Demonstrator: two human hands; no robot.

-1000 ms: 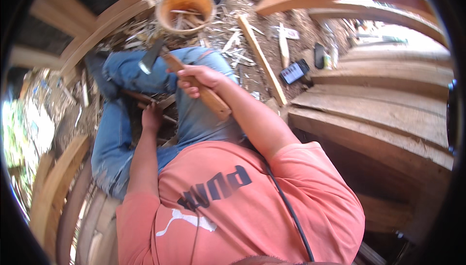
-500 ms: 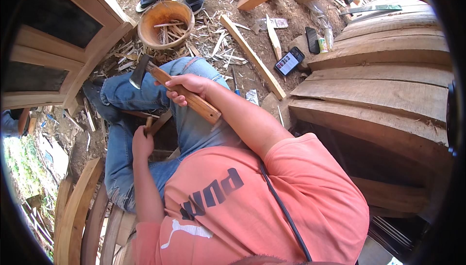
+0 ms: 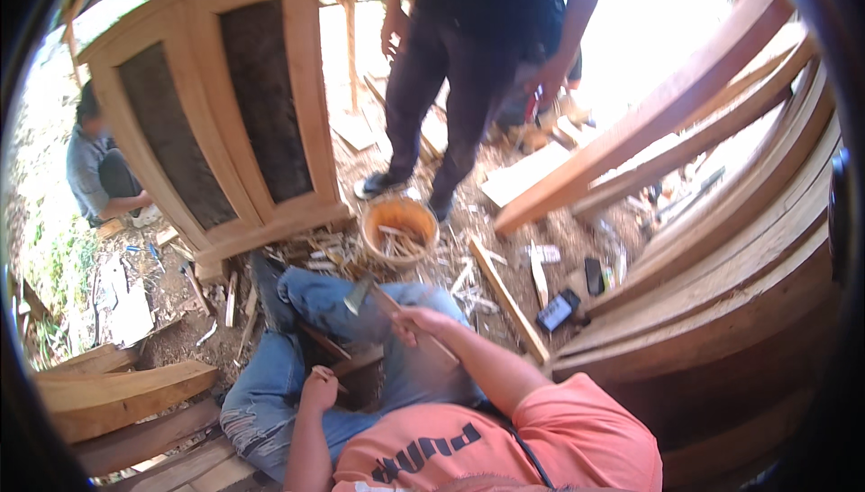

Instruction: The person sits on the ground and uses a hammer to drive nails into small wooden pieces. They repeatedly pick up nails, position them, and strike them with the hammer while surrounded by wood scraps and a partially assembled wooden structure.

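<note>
My right hand [image 3: 422,324] is wrapped round the wooden handle of a hatchet [image 3: 359,296]. Its dark metal head points left, above my bent leg in torn blue jeans [image 3: 261,393]. Lower and to the left, my left hand [image 3: 320,390] is closed on a small piece of wood, mostly hidden by the fingers. A wooden block [image 3: 359,361] lies between my legs, just right of that hand; the hatchet is apart from it.
An orange-brown bucket [image 3: 368,238] of wood scraps stands ahead, by a standing person's feet [image 3: 387,184]. A wooden door frame with dark panels [image 3: 194,113] rises at left, near a crouching person [image 3: 90,168]. Right are a phone [image 3: 558,310], a batten [image 3: 509,301] and stacked timber [image 3: 703,312].
The view has tilted upward, bringing the standing and crouching people and the whole panelled frame into sight. Both hands keep their holds, the right on the hatchet.
</note>
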